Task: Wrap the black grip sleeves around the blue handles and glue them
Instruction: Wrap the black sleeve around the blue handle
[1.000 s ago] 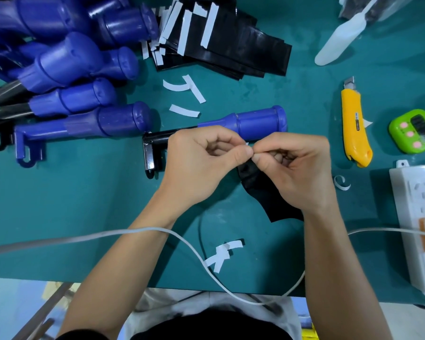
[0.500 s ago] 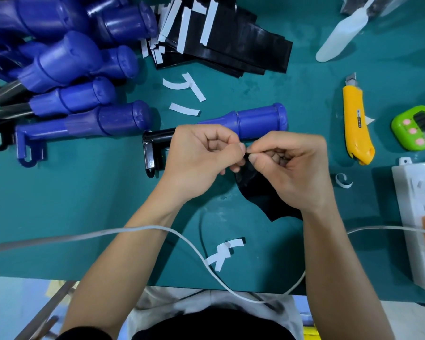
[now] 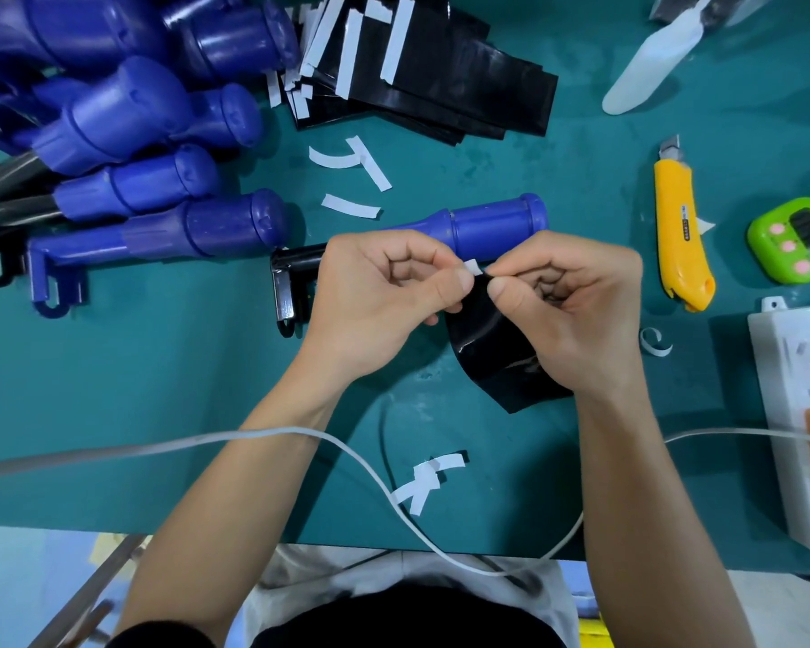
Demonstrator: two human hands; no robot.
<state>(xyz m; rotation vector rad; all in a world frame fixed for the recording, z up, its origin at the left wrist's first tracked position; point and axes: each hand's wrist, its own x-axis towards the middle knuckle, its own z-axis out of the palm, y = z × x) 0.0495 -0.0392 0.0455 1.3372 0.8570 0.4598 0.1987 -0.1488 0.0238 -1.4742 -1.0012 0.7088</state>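
A black grip sleeve [image 3: 487,348] hangs between my hands over the green table. My left hand [image 3: 375,297] pinches a small white backing strip [image 3: 473,266] at the sleeve's top edge. My right hand [image 3: 576,311] pinches the sleeve itself right beside it. Just behind my hands lies one blue handle [image 3: 492,226] with a black metal end [image 3: 291,282]. A stack of black sleeves with white strips [image 3: 417,72] sits at the back, and a pile of blue handles [image 3: 127,133] fills the back left.
A yellow utility knife [image 3: 681,240], a green timer [image 3: 796,240] and a white power strip [image 3: 805,413] stand at the right. A white spatula [image 3: 646,63] lies at the back right. Peeled white strips [image 3: 351,180] litter the table, and a white cable [image 3: 347,451] crosses my forearms.
The white strip's end has lifted free of the sleeve's edge and now shows between my thumbs. My hands have stayed in about the same place.
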